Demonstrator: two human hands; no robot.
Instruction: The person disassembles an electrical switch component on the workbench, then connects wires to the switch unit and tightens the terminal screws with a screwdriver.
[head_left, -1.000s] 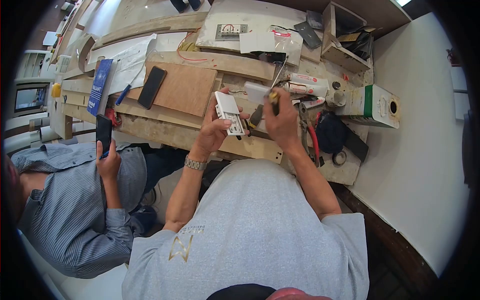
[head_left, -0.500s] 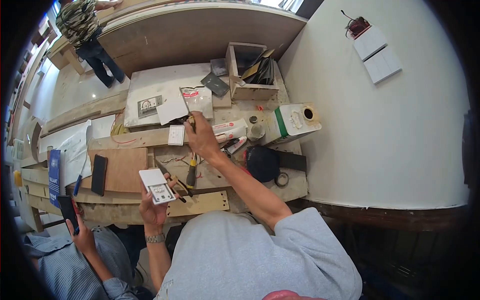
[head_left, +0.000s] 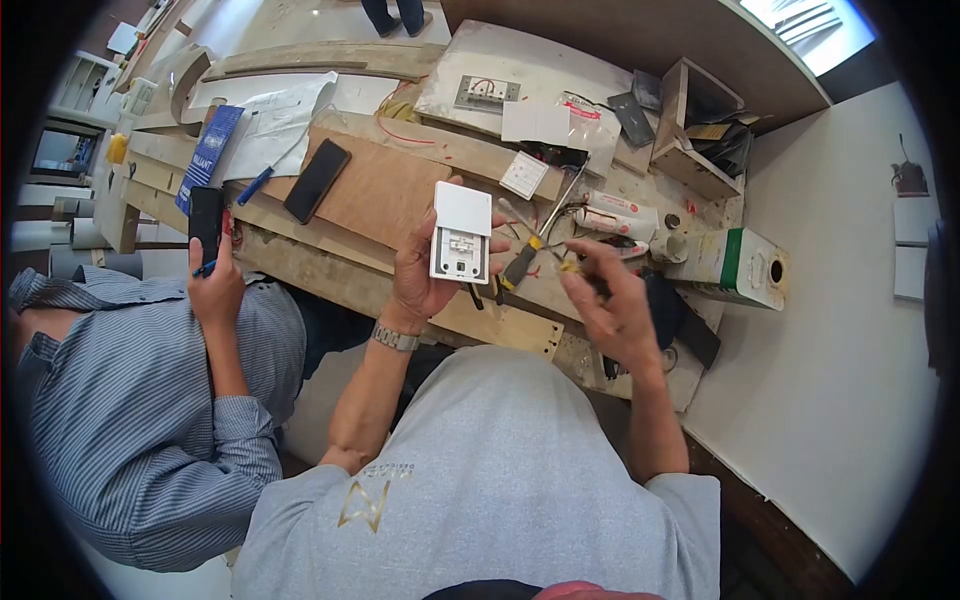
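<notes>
A white rectangular switch unit [head_left: 463, 232] rests in my left hand [head_left: 420, 285], its upper half covered by a smooth plate and its lower half showing inner parts. My right hand [head_left: 612, 300] is to the right of it, fingers curled round a screwdriver with a yellowish handle [head_left: 570, 266]; the hand is slightly blurred. Another screwdriver [head_left: 522, 262], yellow and black, lies on the bench between the hands. A small white square plate [head_left: 523, 175] lies flat on a plank beyond the unit.
A co-worker [head_left: 160, 400] at the left holds a phone [head_left: 206, 215]. Another phone [head_left: 317, 181] lies on a brown board [head_left: 380, 190]. White tubes [head_left: 615, 215], a tin can [head_left: 735, 268] and a wooden box [head_left: 690, 120] stand or lie at the right.
My right hand has come back from the far side of the bench towards my body. The small square plate stays on the plank. The camera view has turned.
</notes>
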